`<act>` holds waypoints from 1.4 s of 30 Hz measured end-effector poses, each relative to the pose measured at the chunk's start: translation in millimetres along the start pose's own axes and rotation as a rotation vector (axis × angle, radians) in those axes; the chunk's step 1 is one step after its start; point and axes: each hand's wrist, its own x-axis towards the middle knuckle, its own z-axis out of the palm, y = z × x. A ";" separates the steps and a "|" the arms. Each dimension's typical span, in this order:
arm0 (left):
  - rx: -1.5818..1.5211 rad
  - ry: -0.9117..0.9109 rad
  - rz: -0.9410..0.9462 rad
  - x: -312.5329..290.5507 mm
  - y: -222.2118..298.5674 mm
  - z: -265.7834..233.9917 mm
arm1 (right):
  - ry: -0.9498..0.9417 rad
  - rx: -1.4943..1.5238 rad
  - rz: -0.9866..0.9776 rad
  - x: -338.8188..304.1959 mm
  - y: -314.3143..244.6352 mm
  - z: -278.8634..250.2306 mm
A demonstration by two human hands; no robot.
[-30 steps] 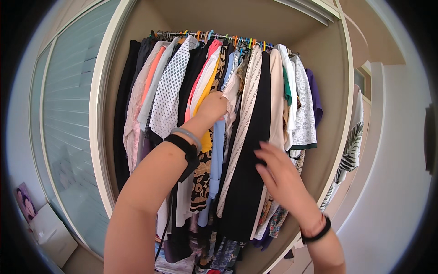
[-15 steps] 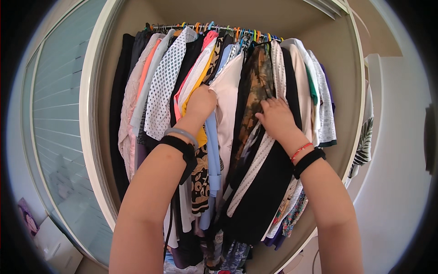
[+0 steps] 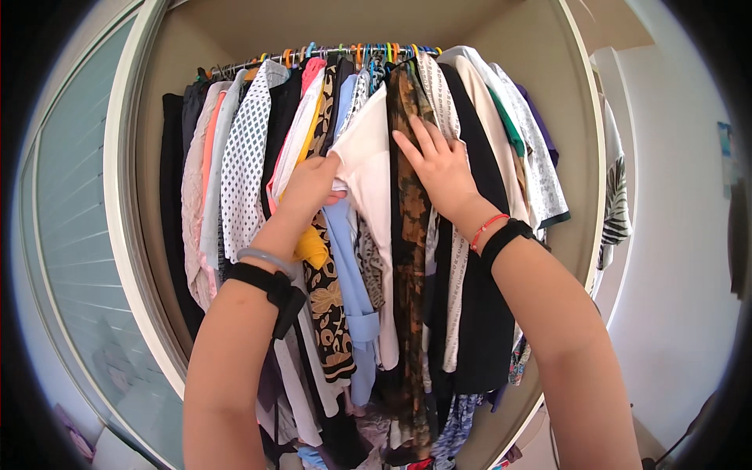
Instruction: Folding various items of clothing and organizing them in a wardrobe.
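here's the cream top [image 3: 372, 176], hanging lengthwise below the rail [image 3: 343, 51], just right of the left hand [image 3: 313, 180], the nearer one, pinching its edge! the right hand [image 3: 439, 164], splayed, lies against the camo garment [image 3: 411, 258] on the top's right.

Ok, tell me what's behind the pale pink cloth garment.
Light-blue cloth and grey animal-print cloth show past the pale pink cloth garment, below the left hand; whatever lies directly behind its fabric is covered.

Left hand [image 3: 312, 182] in a pinch, right hand [image 3: 442, 176] with fingers [image 3: 424, 138] spread, both arms [image 3: 229, 356] forward.
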 end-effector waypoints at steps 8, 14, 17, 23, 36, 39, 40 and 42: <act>0.027 -0.086 0.090 1.6 -3.7 -1.2 | 0.335 0.193 -0.469 26.3 -8.1 -6.5; 0.097 0.093 0.000 4.8 1.4 -1.8 | -0.208 0.314 -0.144 12.8 15.8 17.7; 0.122 0.054 0.014 4.5 2.5 0.1 | -0.179 0.293 0.171 17.7 14.0 22.7; 0.117 0.049 0.079 3.8 -2.6 0.4 | -0.254 0.330 0.324 33.5 -0.1 13.7; 0.130 0.030 0.098 4.4 -7.2 -1.1 | -0.239 0.564 0.041 34.8 -6.9 24.5; 0.160 -0.022 0.075 2.4 -4.9 -2.8 | -0.275 0.657 -0.053 31.7 -1.1 19.6; 0.158 -0.034 0.079 2.3 -4.7 -1.8 | -0.277 0.658 -0.058 31.9 1.7 19.3; 0.153 -0.044 0.079 1.8 -4.8 -1.1 | -0.431 0.729 0.040 33.1 6.9 18.3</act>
